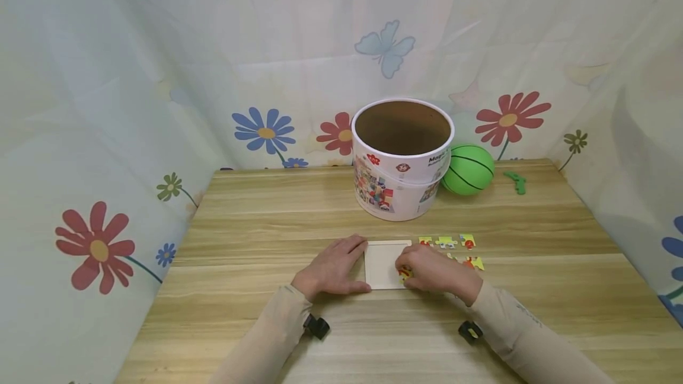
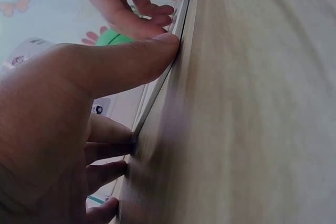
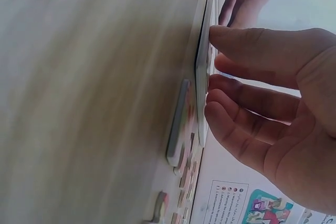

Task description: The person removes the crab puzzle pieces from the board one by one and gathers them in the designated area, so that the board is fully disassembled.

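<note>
A shallow pale wooden puzzle tray (image 1: pixel 380 265) lies flat on the table in front of the person. The left hand (image 1: pixel 333 268) holds it at its left side, thumb at the near corner and forefinger at the far one. Over the tray's right part, the right hand (image 1: pixel 434 268) pinches a yellow and red puzzle piece (image 1: pixel 404 274), partly hidden by the fingers. In the right wrist view, the fingertips of the right hand (image 3: pixel 257 103) are down at the tray surface. Several loose puzzle pieces (image 1: pixel 446 242) lie right of the tray, some covered by the right hand and forearm.
Behind the tray stands a large white bucket (image 1: pixel 395 194) with a handle and printed sides. A green ball (image 1: pixel 468 169) touches or nearly touches its right side. Farther right lies a small green toy gun (image 1: pixel 516 182). Flowered curtains surround the wooden table (image 1: pixel 256 218).
</note>
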Demonstrator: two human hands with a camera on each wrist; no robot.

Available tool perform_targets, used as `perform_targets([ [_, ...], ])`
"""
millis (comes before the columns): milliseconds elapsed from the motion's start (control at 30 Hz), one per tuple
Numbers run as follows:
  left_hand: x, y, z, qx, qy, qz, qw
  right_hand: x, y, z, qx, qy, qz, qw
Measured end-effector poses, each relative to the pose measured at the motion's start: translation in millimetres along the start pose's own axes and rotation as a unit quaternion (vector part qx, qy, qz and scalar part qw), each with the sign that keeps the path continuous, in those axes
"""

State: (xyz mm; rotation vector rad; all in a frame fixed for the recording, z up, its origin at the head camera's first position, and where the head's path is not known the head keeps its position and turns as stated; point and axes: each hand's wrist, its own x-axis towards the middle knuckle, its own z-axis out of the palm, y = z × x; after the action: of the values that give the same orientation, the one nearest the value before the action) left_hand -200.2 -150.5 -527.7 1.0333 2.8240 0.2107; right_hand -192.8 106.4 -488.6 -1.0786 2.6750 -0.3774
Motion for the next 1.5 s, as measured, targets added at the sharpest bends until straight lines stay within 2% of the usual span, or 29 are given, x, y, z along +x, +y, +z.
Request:
perform_targets([
  [667,0.9,1.5,-0.7,0.012,-0.002,0.001,0.9999,-0.8,-1.3,3.6,-0.005,0.004,-0.001,1.000],
  [1300,1.4,0.2,1.9,0.013,0.003,0.004,0.9999,-4.7,-1.6,4.8,-0.005,0.026,-0.011,1.000],
  [1500,1.3,0.2,1.9,0.012,0.005,0.004,0.9999,-6.3,0.0,3.7,-0.004,0.028,-0.003,1.000],
])
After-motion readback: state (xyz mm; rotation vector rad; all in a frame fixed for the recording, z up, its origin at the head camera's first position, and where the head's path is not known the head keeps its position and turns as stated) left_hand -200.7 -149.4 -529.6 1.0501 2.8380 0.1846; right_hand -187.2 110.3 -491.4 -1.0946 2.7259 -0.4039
